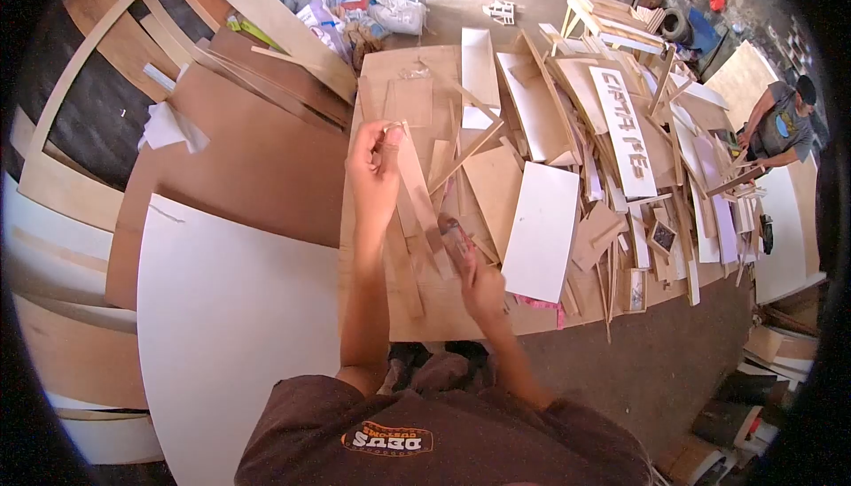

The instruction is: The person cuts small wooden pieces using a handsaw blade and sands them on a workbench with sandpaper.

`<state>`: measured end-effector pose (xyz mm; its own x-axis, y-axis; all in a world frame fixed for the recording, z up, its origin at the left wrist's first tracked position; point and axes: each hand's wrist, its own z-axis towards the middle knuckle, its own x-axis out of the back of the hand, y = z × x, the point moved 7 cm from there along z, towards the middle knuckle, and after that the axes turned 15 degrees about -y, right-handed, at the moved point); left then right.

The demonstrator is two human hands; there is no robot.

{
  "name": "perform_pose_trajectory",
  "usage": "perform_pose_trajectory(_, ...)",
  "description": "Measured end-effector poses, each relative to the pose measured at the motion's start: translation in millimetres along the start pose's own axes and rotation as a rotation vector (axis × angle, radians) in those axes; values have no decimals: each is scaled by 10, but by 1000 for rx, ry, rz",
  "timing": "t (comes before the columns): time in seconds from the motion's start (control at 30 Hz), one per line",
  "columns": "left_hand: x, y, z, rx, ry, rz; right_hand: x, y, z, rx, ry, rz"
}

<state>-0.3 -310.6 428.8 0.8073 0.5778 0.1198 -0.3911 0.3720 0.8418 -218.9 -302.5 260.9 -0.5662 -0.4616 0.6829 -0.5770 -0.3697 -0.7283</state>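
Observation:
My left hand is closed around the upper end of a narrow wooden strip, which slants down toward my right hand. My right hand grips a blurred tool with a reddish handle and a dark end. That dark end lies against or just over the strip's lower part; whether they touch, I cannot tell. Beneath both hands is the wooden worktable, strewn with thin wood offcuts. Right of the tool lies a white rectangular board.
Loose boards and strips pile up across the table's right side, among them a lettered white panel. Large sheets, one of them white, lean at the left. A co-worker works at the far right. Bags are heaped behind.

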Motion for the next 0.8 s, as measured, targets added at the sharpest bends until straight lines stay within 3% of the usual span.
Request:
perform_pose_trajectory(0.07, 14, -34, 64, 9, -28, -31, 204, 100, 134, 119, 112, 161)
perform_pose_trajectory(0.2, -82, -47, 73, 23, -136, -108, 555, -259, 215, 38, 126, 300)
perform_pose_trajectory(0.27, -151, -20, 17, 21, -153, -130, 665, -614, 275, 244, 248, 380)
perform_pose_trajectory(0.3, -194, 7, -9, 18, -168, -151, 685, -715, 310, 248, 252, 381)
perform_pose_trajectory(0.4, -251, 142, -99, 96, -207, -150, 605, -881, 496, 232, 139, 625)
perform_pose_trajectory(0.43, -260, 177, -110, -12, -222, -114, 585, -945, 575, 329, 140, 685)
perform_pose_trajectory(0.5, -252, 200, -156, -34, -230, -104, 648, -1103, 627, 440, 143, 741)
perform_pose_trajectory(0.57, -252, 227, -187, -23, -232, -120, 674, -1251, 617, 340, -31, 869)
perform_pose_trajectory(0.67, -237, 189, -218, -21, -264, -32, 713, -1390, 660, 374, -85, 953)
perform_pose_trajectory(0.8, -235, 199, -208, -102, -240, -22, 764, -1376, 754, 448, 20, 785)
